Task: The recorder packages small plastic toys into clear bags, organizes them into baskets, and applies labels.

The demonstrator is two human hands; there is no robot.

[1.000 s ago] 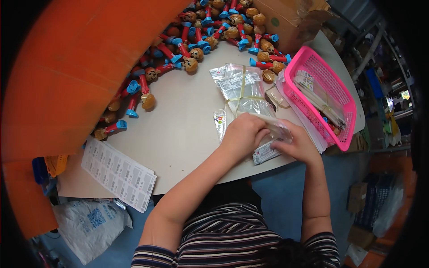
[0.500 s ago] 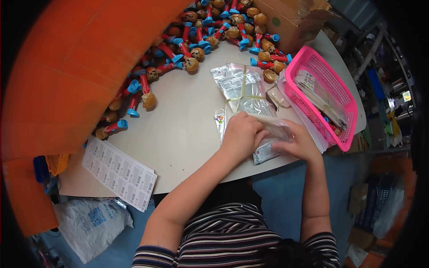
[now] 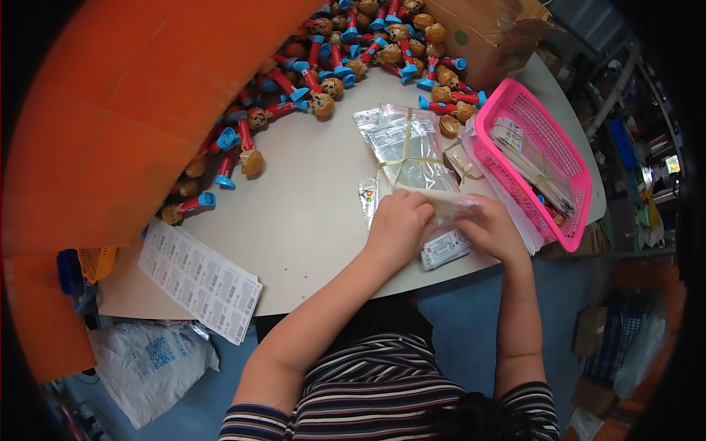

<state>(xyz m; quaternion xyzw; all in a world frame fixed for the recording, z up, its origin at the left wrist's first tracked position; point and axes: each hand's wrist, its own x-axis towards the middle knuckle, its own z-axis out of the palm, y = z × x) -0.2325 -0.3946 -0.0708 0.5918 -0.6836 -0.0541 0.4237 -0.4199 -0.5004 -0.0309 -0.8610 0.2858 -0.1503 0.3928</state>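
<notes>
My left hand (image 3: 401,226) is closed on the left side of a clear plastic bag (image 3: 446,207), its fingers curled over the upper edge. On the other side my right hand (image 3: 496,231) pinches the same bag between thumb and fingers. Just beyond lies a bundle of flat clear-and-silver bags (image 3: 423,170), bound crosswise with a yellowish band. Beneath and nearer to me, a silver printed packet (image 3: 446,251) pokes out near the table's edge. Another silver packet (image 3: 368,202) lies left of the bundle, partly covered by my hand.
A pink perforated basket (image 3: 579,237) with packets stands at right, beside a cardboard box (image 3: 482,44). Red-and-blue toys with brown heads (image 3: 321,104) are heaped at the back and left. A label sheet (image 3: 202,283) overhangs the table's (image 3: 309,184) front left edge, next to an orange panel (image 3: 132,110).
My right thumb and fingers have closed in on the bag's right side. My left hand keeps its grip. The whole view has shifted slightly.
</notes>
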